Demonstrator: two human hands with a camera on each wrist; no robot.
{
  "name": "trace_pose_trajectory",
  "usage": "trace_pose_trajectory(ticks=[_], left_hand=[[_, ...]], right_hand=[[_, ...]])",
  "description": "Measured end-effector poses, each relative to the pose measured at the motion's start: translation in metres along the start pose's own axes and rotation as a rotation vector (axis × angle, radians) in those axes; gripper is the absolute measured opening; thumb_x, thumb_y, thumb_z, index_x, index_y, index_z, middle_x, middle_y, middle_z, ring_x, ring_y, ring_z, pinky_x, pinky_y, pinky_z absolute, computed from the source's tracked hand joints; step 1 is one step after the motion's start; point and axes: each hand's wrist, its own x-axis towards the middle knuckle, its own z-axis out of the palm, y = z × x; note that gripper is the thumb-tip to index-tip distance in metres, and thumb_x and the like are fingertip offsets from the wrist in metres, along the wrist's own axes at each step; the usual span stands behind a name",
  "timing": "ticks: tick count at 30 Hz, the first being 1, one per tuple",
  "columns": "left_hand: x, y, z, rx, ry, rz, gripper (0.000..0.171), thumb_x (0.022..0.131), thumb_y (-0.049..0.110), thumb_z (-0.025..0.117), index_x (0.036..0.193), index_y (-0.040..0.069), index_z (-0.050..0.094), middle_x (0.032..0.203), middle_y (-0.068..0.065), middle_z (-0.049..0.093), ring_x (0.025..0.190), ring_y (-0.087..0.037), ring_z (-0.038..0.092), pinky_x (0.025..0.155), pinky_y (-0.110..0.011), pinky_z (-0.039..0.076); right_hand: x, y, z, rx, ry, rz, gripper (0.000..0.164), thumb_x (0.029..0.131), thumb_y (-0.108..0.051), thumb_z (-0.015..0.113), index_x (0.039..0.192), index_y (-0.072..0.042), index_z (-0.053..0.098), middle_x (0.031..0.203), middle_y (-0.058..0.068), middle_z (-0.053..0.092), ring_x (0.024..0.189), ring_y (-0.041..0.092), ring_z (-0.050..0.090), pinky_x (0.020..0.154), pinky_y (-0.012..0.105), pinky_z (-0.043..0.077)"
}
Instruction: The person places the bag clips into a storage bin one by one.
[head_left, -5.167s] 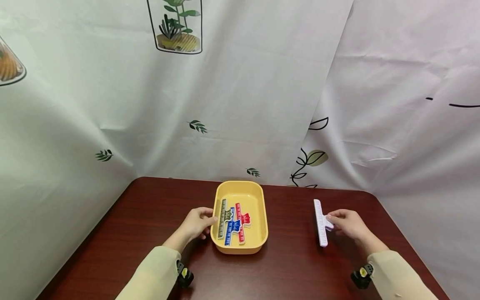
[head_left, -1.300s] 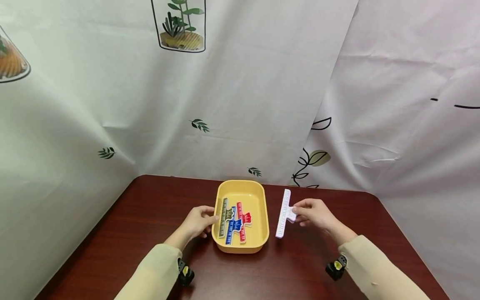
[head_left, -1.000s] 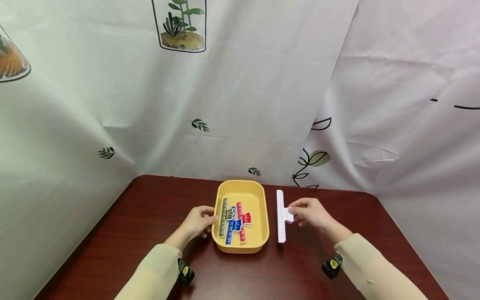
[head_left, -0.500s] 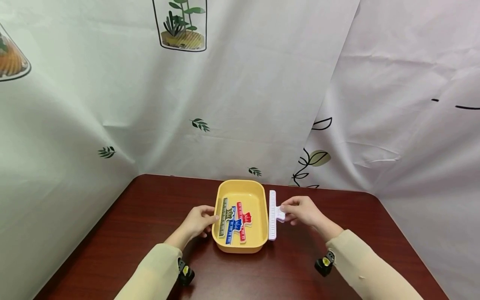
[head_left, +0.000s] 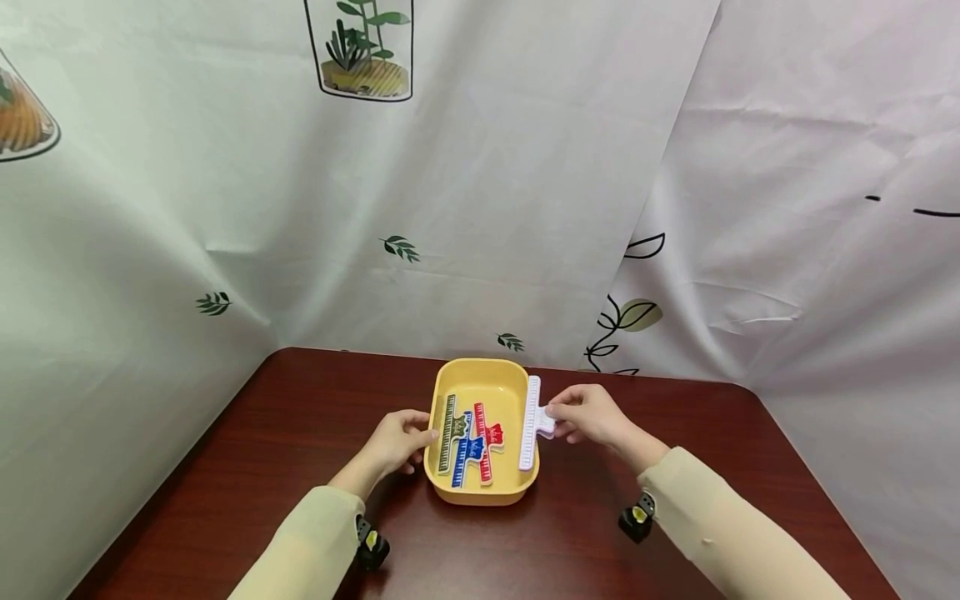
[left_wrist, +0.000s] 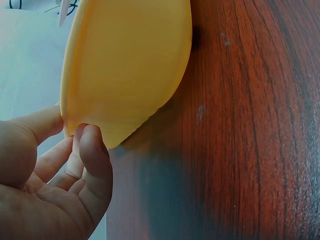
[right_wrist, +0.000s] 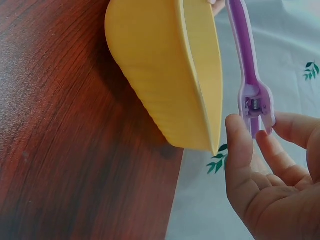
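Note:
A yellow tray (head_left: 483, 500) stands on the table, holding a dark green clip (head_left: 447, 433), a blue clip (head_left: 469, 451) and a red clip (head_left: 491, 437). My left hand (head_left: 393, 443) pinches the tray's left rim between thumb and fingers; the left wrist view shows this grip from the side. Over the tray's right rim hangs a pale purple ruler-edged clip (head_left: 529, 425). My right hand (head_left: 596, 417) pinches its handle, and the right wrist view shows the clip's spring (right_wrist: 255, 104) above the fingertips.
The dark red wooden table (head_left: 300, 433) extends on both sides of the tray. A pale printed cloth (head_left: 480, 208) hangs behind and beside it. Small black wrist cameras (head_left: 636, 518) are strapped to both wrists.
The right hand has carried the purple clip leftward, from the right part of the table to above the tray's right rim. The left hand and tray stay put.

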Motion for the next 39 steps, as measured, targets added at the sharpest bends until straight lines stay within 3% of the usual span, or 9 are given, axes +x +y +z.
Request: trace_pose_trajectory(ticks=[12, 19, 39], left_hand=[[-0.001, 0.002, 0.001, 0.008, -0.001, 0.009, 0.039, 0.087, 0.015, 0.066, 0.123, 0.0, 0.057, 0.08, -0.009, 0.058, 0.054, -0.016, 0.051, 0.042, -0.027, 0.048], [-0.002, 0.004, 0.0, 0.008, -0.002, 0.01, 0.04, 0.087, 0.015, 0.066, 0.123, 0.0, 0.056, 0.081, -0.009, 0.058, 0.054, -0.017, 0.051, 0.043, -0.027, 0.048], [-0.002, 0.004, 0.0, 0.005, -0.001, 0.008, 0.04, 0.087, 0.015, 0.066, 0.123, 0.0, 0.057, 0.08, -0.009, 0.059, 0.054, -0.017, 0.052, 0.042, -0.027, 0.047]], right_hand=[[0.005, -0.006, 0.007, -0.047, -0.015, -0.02, 0.018, 0.086, -0.013, 0.067, 0.095, 0.003, 0.067, 0.073, 0.007, 0.069, 0.066, 0.025, 0.069, 0.054, 0.035, 0.057], [0.008, -0.012, 0.015, -0.075, -0.02, -0.022, 0.014, 0.085, -0.011, 0.068, 0.093, 0.001, 0.067, 0.074, 0.008, 0.068, 0.068, 0.028, 0.07, 0.051, 0.03, 0.055], [0.011, -0.02, 0.044, -0.196, -0.035, -0.032, 0.009, 0.084, -0.013, 0.07, 0.085, -0.005, 0.065, 0.075, 0.007, 0.063, 0.06, 0.017, 0.063, 0.057, 0.037, 0.058]])
